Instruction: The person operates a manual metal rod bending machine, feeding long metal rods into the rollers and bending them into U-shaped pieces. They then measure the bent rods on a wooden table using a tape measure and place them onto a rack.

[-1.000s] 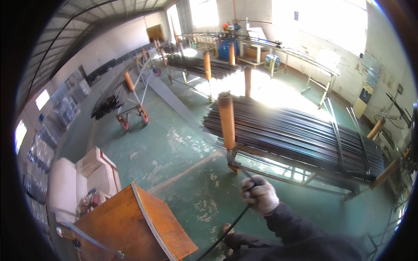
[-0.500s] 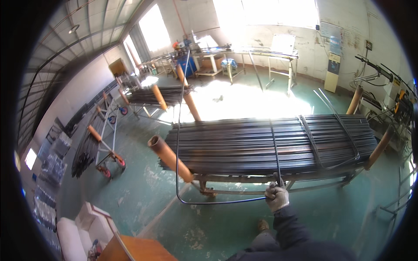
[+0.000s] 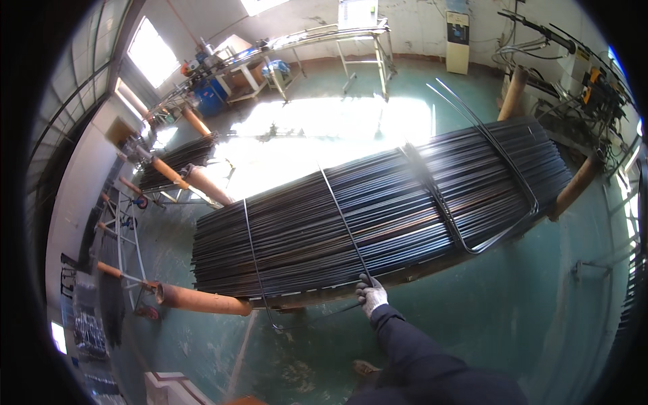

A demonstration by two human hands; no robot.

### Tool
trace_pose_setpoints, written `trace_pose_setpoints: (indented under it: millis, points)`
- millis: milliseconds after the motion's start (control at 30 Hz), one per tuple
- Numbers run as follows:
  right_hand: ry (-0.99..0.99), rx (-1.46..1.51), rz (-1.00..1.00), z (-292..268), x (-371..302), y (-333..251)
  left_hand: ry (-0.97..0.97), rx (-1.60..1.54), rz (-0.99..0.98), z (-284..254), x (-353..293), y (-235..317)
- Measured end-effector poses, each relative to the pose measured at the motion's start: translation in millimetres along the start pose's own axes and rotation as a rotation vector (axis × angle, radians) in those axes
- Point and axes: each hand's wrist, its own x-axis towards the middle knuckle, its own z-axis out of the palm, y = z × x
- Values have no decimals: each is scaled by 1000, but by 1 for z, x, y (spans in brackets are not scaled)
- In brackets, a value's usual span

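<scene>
My right hand, in a grey-white work glove, is closed round one bent corner of a thin black U-shaped metal rod. The rod's two long legs reach away over a wide stack of straight dark rods, and its crosspiece hangs past the near edge of the stack. Whether the legs rest on the stack or hover just above it, I cannot tell. Farther right, several similar bent rods lie across the stack with their bends toward me. My left hand is out of view.
Orange-brown tube posts stand at the stack's corners. A wheeled rack is at the left, and a workbench runs along the far wall. Machinery with hoses stands far right. A pale seat shows at the bottom left.
The U-shaped rod has swung down and right, from standing up at the left to reaching over the stack. My right hand keeps its hold. The view has turned right and lower.
</scene>
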Motion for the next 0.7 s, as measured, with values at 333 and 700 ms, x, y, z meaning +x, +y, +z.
trace_pose_setpoints:
  millis: [333, 700]
  points:
    - [740, -1793, -1113, -15, -58, -237, -180, 61, -110, 37, 82, 13]
    - [790, -2359, -604, -51, -42, -398, -280, 207, 43, 111, 89, 69]
